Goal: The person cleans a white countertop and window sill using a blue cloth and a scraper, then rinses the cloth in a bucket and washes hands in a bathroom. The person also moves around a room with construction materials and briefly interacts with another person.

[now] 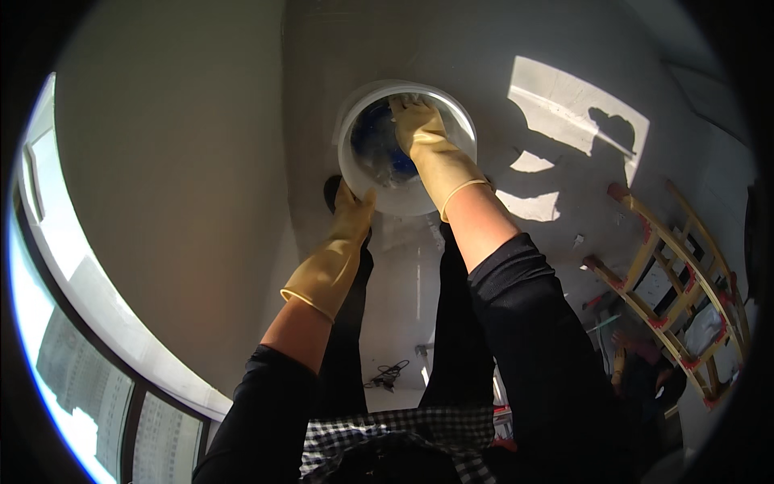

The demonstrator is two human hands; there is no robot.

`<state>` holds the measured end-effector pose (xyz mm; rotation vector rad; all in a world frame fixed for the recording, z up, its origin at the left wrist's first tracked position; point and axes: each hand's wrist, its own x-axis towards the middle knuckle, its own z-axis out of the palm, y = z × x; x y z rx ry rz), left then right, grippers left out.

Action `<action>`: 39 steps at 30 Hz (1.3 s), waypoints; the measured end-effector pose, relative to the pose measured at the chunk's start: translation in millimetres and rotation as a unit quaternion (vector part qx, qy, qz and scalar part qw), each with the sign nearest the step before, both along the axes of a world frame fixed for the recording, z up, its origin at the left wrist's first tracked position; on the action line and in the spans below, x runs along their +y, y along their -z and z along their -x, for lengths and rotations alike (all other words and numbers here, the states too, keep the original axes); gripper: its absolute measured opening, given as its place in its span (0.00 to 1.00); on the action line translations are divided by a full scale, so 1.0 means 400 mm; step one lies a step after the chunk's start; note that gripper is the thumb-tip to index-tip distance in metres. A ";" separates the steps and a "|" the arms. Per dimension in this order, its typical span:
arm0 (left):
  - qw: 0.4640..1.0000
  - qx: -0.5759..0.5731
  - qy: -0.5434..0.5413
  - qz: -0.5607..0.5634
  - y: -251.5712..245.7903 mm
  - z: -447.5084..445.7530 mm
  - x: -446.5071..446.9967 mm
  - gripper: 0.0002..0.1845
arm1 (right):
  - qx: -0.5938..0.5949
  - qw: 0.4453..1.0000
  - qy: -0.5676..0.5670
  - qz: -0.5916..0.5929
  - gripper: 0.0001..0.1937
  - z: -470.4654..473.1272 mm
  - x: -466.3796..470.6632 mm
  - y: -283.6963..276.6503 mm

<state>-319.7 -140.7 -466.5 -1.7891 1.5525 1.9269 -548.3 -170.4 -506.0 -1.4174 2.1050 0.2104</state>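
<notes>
A round white plastic bucket (411, 202) stands on the floor before me, holding something dark blue (370, 136) under what looks like cloudy liquid. My right hand (417, 124), in a yellow rubber glove, reaches inside near the far wall; its fingertips are partly hidden, and whether they grip anything is unclear. Also gloved in yellow rubber, my left hand (355, 209) is at the bucket's near left side, thumb against the outer wall. The other fingers of that hand are partly out of sight beside the bucket.
A wooden stepladder (671, 290) with red fittings is at the right, with another person (641, 369) near its lower end. A dark cable (387, 378) lies on the floor between my legs. A wall (181, 181) and windows (91, 363) are at the left.
</notes>
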 end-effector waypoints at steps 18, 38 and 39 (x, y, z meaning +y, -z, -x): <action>0.984 -0.016 -0.174 0.033 -0.150 0.212 0.333 0.17 | -0.105 0.943 0.004 -0.316 0.18 -0.002 0.179 0.088; 0.980 -0.180 -0.084 -0.021 0.088 0.165 0.511 0.34 | -0.138 0.965 0.172 -0.140 0.09 0.046 0.274 0.114; 0.983 -0.150 -0.099 -0.023 0.063 0.155 0.507 0.33 | -0.176 0.965 0.067 -0.181 0.12 0.042 0.282 0.130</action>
